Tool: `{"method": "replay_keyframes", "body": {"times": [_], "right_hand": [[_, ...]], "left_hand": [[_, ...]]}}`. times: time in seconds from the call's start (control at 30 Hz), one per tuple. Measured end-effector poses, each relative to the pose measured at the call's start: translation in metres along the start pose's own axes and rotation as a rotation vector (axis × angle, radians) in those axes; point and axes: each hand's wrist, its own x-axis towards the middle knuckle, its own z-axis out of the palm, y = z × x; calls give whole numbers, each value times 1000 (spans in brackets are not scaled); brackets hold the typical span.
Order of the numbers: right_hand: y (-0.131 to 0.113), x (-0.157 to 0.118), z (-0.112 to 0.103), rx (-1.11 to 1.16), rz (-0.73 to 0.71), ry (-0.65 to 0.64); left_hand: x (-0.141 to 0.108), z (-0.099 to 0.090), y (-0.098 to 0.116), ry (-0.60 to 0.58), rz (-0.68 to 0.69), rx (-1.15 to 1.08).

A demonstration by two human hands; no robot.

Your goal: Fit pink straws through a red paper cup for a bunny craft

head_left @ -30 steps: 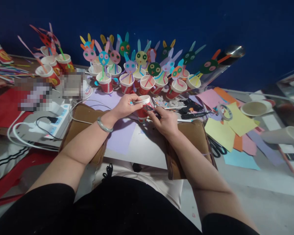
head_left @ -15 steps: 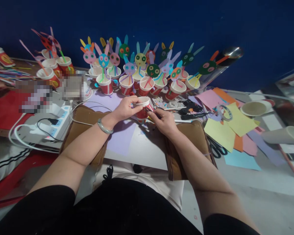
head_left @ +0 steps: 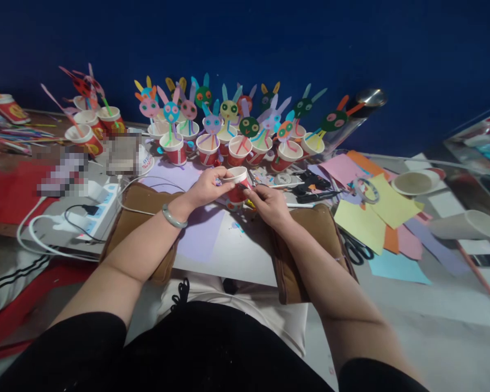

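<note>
**A red-and-white paper cup (head_left: 238,174) above a cluttered craft worktop (head_left: 255,261)**

The cup is at the centre, mouth upward, directly in front of the seated person. The left hand (head_left: 207,188), below a pale bangle (head_left: 173,217) on the wrist, grasps the cup's left side near the rim. The right hand (head_left: 270,203) is at the cup's right side with its fingers bent (what they grasp there, if anything, is too small to tell). Each forearm lies over a brown cushion (head_left: 322,228), with purple paper (head_left: 200,237) partly between them. Behind the hands, long-eared paper figures (head_left: 249,127) in many colours stand in a crowd of similar cups (head_left: 239,155), against a dark blue wall (head_left: 245,38). To the right are coloured sheets (head_left: 359,222), a roll of tape (head_left: 366,191) and black-handled scissors (head_left: 356,251); to the left, a white power strip (head_left: 106,204).
</note>
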Motion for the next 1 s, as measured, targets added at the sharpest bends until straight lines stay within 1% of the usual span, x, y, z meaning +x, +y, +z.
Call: {"method": "replay_keyframes", "body": {"times": [0.27, 0.47, 0.73, 1.0], "right_hand": [[0, 0, -1, 9, -32, -2], [0, 0, -1, -23, -39, 6], [-1, 0, -3, -84, -58, 9], [-1, 1, -6, -90, -66, -30]], "left_hand": [[0, -1, 0, -31, 4, 1], [0, -1, 3, -27, -21, -3], [1, -3, 2, -44, 1, 6], [1, -4, 6, -56, -16, 37]]}}
